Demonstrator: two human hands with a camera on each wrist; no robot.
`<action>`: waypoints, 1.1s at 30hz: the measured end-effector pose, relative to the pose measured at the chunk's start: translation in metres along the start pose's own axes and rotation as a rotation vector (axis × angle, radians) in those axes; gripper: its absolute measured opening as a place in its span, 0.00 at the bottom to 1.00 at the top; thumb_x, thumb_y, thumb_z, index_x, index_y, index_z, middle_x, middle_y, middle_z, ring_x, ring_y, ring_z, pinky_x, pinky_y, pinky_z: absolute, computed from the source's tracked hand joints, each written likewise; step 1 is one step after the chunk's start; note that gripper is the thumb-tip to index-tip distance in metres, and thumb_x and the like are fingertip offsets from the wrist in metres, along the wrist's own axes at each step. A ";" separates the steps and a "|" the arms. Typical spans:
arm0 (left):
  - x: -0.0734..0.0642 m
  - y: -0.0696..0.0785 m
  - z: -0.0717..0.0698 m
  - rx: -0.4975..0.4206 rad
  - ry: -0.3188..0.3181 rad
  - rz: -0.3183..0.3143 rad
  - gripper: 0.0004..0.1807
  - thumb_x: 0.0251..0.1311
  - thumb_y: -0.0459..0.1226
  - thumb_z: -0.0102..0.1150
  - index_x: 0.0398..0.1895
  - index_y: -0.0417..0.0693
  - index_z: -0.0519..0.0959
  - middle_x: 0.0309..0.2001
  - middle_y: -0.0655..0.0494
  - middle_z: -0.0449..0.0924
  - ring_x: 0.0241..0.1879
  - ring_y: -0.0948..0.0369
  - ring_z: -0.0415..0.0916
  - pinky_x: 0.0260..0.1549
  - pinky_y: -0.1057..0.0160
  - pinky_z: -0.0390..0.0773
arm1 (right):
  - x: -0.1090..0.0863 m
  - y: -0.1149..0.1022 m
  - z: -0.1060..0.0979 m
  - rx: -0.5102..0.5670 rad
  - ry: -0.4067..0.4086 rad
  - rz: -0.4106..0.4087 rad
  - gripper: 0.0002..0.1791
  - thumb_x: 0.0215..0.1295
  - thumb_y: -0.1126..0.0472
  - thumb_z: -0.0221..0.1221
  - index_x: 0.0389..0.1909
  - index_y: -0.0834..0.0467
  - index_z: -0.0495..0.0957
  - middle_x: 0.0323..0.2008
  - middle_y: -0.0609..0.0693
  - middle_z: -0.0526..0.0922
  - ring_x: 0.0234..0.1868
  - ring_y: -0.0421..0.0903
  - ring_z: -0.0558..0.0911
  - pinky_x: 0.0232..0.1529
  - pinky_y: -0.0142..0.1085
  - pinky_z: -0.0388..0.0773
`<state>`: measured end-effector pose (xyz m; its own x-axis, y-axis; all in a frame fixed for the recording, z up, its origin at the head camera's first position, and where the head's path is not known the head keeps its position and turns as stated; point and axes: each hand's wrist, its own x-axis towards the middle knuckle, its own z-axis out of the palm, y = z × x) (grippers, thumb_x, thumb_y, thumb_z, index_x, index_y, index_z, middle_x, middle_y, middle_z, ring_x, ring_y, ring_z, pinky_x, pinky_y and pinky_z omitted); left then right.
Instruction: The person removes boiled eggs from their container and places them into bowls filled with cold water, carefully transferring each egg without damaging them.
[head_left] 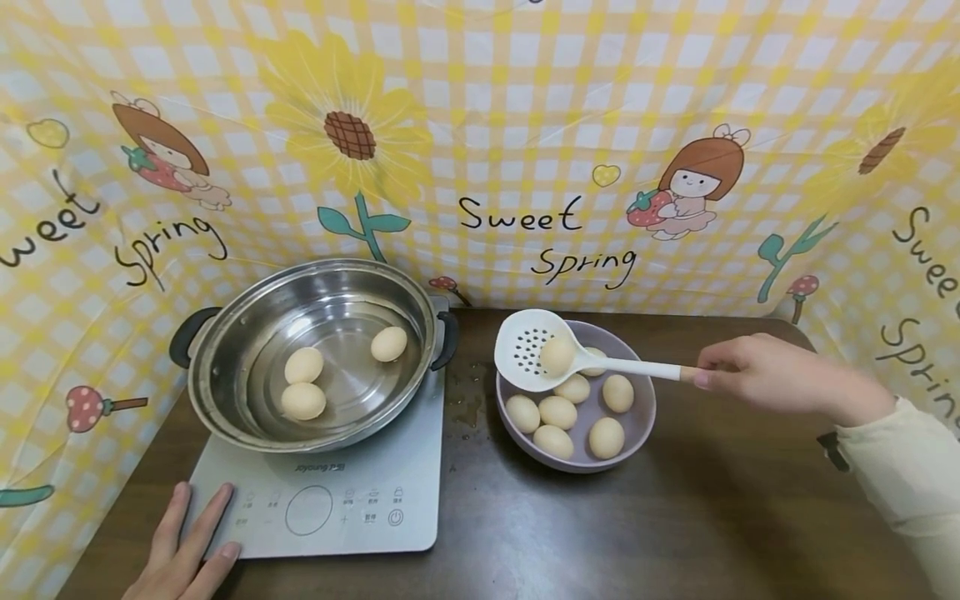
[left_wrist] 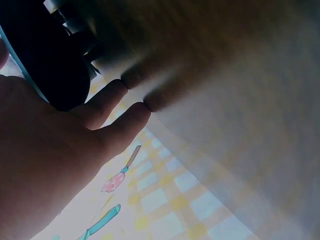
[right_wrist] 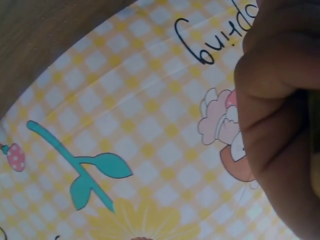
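My right hand grips the end of a white slotted spoon, seen in the head view. One egg lies in the spoon's bowl, over the far left rim of a purple bowl. Several eggs sit in that bowl. To the left, a steel pot holds water and three eggs, one egg apart from the other two. My left hand, fingers spread, rests at the near left corner of the induction cooker under the pot. The right wrist view shows curled fingers.
A dark wooden table carries everything, with water drops between cooker and bowl. Behind and at both sides hangs a yellow checked cloth. The pot has black side handles.
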<state>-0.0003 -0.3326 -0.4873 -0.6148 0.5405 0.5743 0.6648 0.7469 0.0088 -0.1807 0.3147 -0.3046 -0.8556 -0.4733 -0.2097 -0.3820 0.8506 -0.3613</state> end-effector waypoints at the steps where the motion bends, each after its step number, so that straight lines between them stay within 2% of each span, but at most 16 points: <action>1: 0.000 0.000 0.000 -0.015 0.005 0.004 0.37 0.70 0.67 0.43 0.52 0.41 0.77 0.66 0.19 0.62 0.64 0.16 0.48 0.49 0.71 0.71 | -0.001 0.001 0.001 -0.006 0.010 0.000 0.06 0.73 0.54 0.60 0.34 0.47 0.80 0.17 0.38 0.66 0.18 0.36 0.64 0.22 0.34 0.63; 2: 0.000 0.000 0.001 -0.024 0.007 0.006 0.37 0.70 0.66 0.43 0.52 0.40 0.77 0.66 0.18 0.61 0.64 0.15 0.47 0.57 0.71 0.65 | -0.002 0.003 0.002 -0.009 0.019 0.001 0.07 0.73 0.54 0.60 0.34 0.47 0.80 0.17 0.38 0.66 0.18 0.36 0.64 0.21 0.34 0.63; 4: 0.000 -0.001 0.001 -0.033 0.016 0.011 0.37 0.70 0.66 0.43 0.52 0.41 0.77 0.65 0.18 0.61 0.64 0.15 0.47 0.62 0.72 0.56 | -0.003 0.005 0.003 -0.020 0.044 0.010 0.06 0.73 0.55 0.61 0.33 0.47 0.79 0.17 0.38 0.66 0.18 0.36 0.64 0.21 0.34 0.63; 5: 0.000 -0.001 0.001 -0.029 0.017 0.011 0.37 0.70 0.66 0.43 0.53 0.41 0.77 0.65 0.18 0.62 0.64 0.15 0.48 0.60 0.73 0.58 | -0.004 0.006 0.003 -0.026 0.058 0.014 0.06 0.72 0.55 0.61 0.33 0.48 0.79 0.17 0.38 0.66 0.17 0.36 0.64 0.21 0.34 0.63; 7: 0.000 -0.001 0.001 -0.022 0.020 0.013 0.37 0.70 0.66 0.43 0.54 0.42 0.77 0.65 0.18 0.62 0.64 0.16 0.48 0.54 0.73 0.65 | -0.006 0.008 0.004 -0.042 0.090 0.017 0.06 0.72 0.55 0.61 0.33 0.48 0.79 0.17 0.38 0.66 0.17 0.37 0.64 0.20 0.34 0.63; 9: -0.001 -0.001 0.000 -0.006 0.024 0.015 0.37 0.69 0.67 0.44 0.54 0.43 0.77 0.65 0.20 0.63 0.64 0.16 0.49 0.39 0.73 0.72 | -0.007 0.010 0.004 -0.059 0.131 0.028 0.06 0.73 0.55 0.61 0.33 0.48 0.78 0.17 0.38 0.66 0.16 0.37 0.63 0.20 0.35 0.62; 12: -0.002 -0.001 0.001 -0.011 0.037 0.025 0.37 0.70 0.66 0.45 0.53 0.42 0.77 0.65 0.19 0.64 0.64 0.16 0.49 0.23 0.71 0.71 | -0.008 0.012 0.005 -0.082 0.210 0.033 0.05 0.73 0.54 0.61 0.36 0.49 0.78 0.18 0.39 0.68 0.16 0.38 0.64 0.21 0.36 0.63; 15: -0.003 -0.002 0.002 -0.023 0.060 0.039 0.37 0.70 0.65 0.45 0.53 0.41 0.77 0.64 0.18 0.64 0.64 0.16 0.49 0.22 0.71 0.70 | -0.009 0.012 0.004 -0.095 0.285 0.043 0.05 0.72 0.53 0.62 0.39 0.50 0.79 0.18 0.40 0.70 0.18 0.40 0.67 0.21 0.38 0.64; 18: -0.004 -0.003 0.003 -0.020 0.071 0.043 0.37 0.70 0.66 0.45 0.53 0.41 0.77 0.64 0.18 0.64 0.64 0.16 0.50 0.27 0.72 0.71 | -0.008 0.011 0.005 -0.093 0.317 0.050 0.05 0.72 0.53 0.62 0.40 0.50 0.79 0.19 0.40 0.71 0.19 0.41 0.68 0.22 0.39 0.65; 21: -0.005 -0.003 0.004 -0.028 0.055 0.035 0.37 0.70 0.65 0.45 0.53 0.40 0.77 0.64 0.17 0.63 0.64 0.15 0.48 0.46 0.73 0.71 | -0.008 0.009 0.006 -0.097 0.319 0.054 0.06 0.71 0.53 0.63 0.41 0.50 0.79 0.20 0.40 0.72 0.19 0.41 0.69 0.22 0.39 0.65; 23: -0.005 -0.004 0.004 -0.033 0.043 0.031 0.37 0.70 0.65 0.44 0.53 0.40 0.76 0.64 0.17 0.62 0.64 0.15 0.47 0.54 0.72 0.67 | -0.008 0.006 0.006 -0.102 0.315 0.057 0.07 0.71 0.52 0.63 0.41 0.50 0.79 0.20 0.40 0.73 0.19 0.41 0.69 0.22 0.40 0.65; 25: -0.005 -0.004 0.005 -0.051 0.040 0.035 0.36 0.71 0.64 0.44 0.54 0.39 0.76 0.64 0.15 0.61 0.63 0.14 0.46 0.64 0.70 0.55 | -0.007 0.003 0.006 -0.100 0.316 0.049 0.07 0.72 0.51 0.62 0.41 0.49 0.79 0.21 0.40 0.74 0.19 0.41 0.69 0.22 0.39 0.65; 28: -0.005 -0.004 0.005 -0.051 0.042 0.035 0.36 0.71 0.64 0.44 0.54 0.40 0.76 0.64 0.16 0.61 0.63 0.14 0.46 0.62 0.71 0.57 | -0.005 -0.002 0.005 -0.078 0.316 0.028 0.06 0.72 0.50 0.61 0.41 0.48 0.80 0.22 0.40 0.74 0.21 0.41 0.70 0.23 0.39 0.66; 29: -0.005 -0.003 0.004 -0.042 0.040 0.032 0.36 0.71 0.65 0.44 0.54 0.40 0.76 0.64 0.17 0.62 0.63 0.14 0.47 0.58 0.72 0.64 | -0.004 -0.004 0.005 -0.068 0.322 0.018 0.05 0.72 0.51 0.62 0.41 0.47 0.80 0.21 0.40 0.73 0.21 0.40 0.70 0.23 0.38 0.66; 32: -0.004 -0.003 0.003 -0.018 0.035 0.016 0.36 0.70 0.65 0.44 0.53 0.41 0.78 0.65 0.19 0.63 0.64 0.16 0.48 0.45 0.72 0.71 | 0.000 -0.011 0.003 -0.017 0.331 -0.010 0.04 0.72 0.51 0.62 0.40 0.47 0.80 0.21 0.40 0.72 0.21 0.40 0.69 0.24 0.37 0.65; 33: -0.003 -0.002 0.003 -0.017 0.029 0.009 0.36 0.70 0.66 0.44 0.52 0.41 0.78 0.65 0.19 0.63 0.64 0.16 0.48 0.45 0.72 0.71 | 0.002 -0.015 0.003 0.004 0.329 -0.014 0.04 0.72 0.51 0.62 0.40 0.47 0.80 0.21 0.40 0.71 0.21 0.40 0.68 0.23 0.37 0.66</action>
<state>-0.0007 -0.3350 -0.4912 -0.5961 0.5355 0.5983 0.6775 0.7353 0.0168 -0.1755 0.3003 -0.3022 -0.9176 -0.3847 0.1000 -0.3935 0.8436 -0.3654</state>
